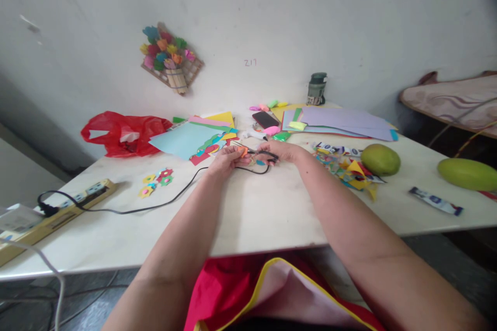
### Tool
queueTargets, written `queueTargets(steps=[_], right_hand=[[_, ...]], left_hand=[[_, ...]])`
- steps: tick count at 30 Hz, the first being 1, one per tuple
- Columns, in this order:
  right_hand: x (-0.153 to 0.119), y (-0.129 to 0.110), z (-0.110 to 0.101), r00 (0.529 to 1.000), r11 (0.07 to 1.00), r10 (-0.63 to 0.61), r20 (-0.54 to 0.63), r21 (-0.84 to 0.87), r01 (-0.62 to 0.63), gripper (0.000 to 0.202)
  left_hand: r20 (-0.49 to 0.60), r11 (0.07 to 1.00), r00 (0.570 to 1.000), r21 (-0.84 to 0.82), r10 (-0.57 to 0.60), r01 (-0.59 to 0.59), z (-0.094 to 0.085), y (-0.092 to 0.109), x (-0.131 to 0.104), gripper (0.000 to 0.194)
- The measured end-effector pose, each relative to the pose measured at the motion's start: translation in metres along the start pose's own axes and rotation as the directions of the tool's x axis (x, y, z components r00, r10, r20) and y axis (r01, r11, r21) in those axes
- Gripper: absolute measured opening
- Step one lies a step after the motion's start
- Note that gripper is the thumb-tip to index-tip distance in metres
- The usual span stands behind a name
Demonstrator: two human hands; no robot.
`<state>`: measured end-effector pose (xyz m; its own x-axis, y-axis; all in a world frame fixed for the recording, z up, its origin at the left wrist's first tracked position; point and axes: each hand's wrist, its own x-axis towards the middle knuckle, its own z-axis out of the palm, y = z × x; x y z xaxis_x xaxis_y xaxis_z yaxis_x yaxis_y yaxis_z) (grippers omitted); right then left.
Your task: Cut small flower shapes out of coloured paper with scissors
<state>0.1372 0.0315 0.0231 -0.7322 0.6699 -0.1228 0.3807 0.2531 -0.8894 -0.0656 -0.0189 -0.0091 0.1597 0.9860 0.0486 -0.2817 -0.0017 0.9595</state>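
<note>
Near the middle of the white table (pixel 264 207), my left hand (pixel 229 158) pinches a small orange paper piece (pixel 243 151). Close to its right, my right hand (pixel 280 151) is closed round the black handles of a pair of scissors (pixel 267 155). The scissor blades point left toward the orange piece. Small paper scraps lie under and between the hands, partly hidden. A white glue gun (pixel 254 135) rests just behind them. Several small paper flowers (pixel 166 177) lie to the left.
A black cord (pixel 155 208) runs from the power strip (pixel 77 201) toward my hands. Coloured sheets (pixel 345 121) and a phone (pixel 265 119) lie at the back. Paper scraps (pixel 337 163) and green fruits (pixel 380 159) are right; a red bag (pixel 116 147) is left.
</note>
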Motion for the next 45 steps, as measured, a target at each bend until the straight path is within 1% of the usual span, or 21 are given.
queueTargets(steps=[4, 7, 16, 25, 33, 45], right_hand=[[-0.0005, -0.0015, 0.0011, 1.000, 1.000, -0.011, -0.016, -0.009, 0.010, 0.018], [-0.0006, -0.0020, 0.0009, 1.000, 1.000, -0.016, -0.003, -0.014, 0.016, 0.018], [-0.0019, -0.0042, 0.0021, 0.999, 0.999, -0.033, 0.001, -0.012, 0.033, 0.019], [0.0003, -0.0018, 0.0024, 0.999, 0.999, -0.041, 0.015, -0.002, 0.041, 0.021], [-0.0025, -0.0053, 0.0032, 1.000, 1.000, -0.024, 0.002, -0.006, 0.024, 0.020], [-0.0009, -0.0045, 0.0022, 0.999, 0.999, -0.041, 0.023, 0.007, 0.041, 0.015]], left_hand=[[0.005, 1.000, 1.000, -0.006, -0.001, 0.001, 0.0023, 0.0003, -0.0015, 0.022], [0.002, 1.000, 1.000, -0.030, 0.001, -0.001, 0.0030, -0.0003, -0.0018, 0.022], [-0.046, 0.998, 0.999, -0.063, 0.018, -0.021, 0.0039, -0.0023, 0.0006, 0.014], [-0.015, 0.999, 1.000, -0.041, 0.010, -0.010, 0.0038, -0.0023, 0.0004, 0.014], [-0.019, 0.998, 1.000, -0.067, -0.004, 0.003, 0.0027, -0.0024, 0.0010, 0.012], [-0.016, 0.998, 1.000, -0.068, -0.004, 0.003, 0.0044, -0.0025, 0.0010, 0.012]])
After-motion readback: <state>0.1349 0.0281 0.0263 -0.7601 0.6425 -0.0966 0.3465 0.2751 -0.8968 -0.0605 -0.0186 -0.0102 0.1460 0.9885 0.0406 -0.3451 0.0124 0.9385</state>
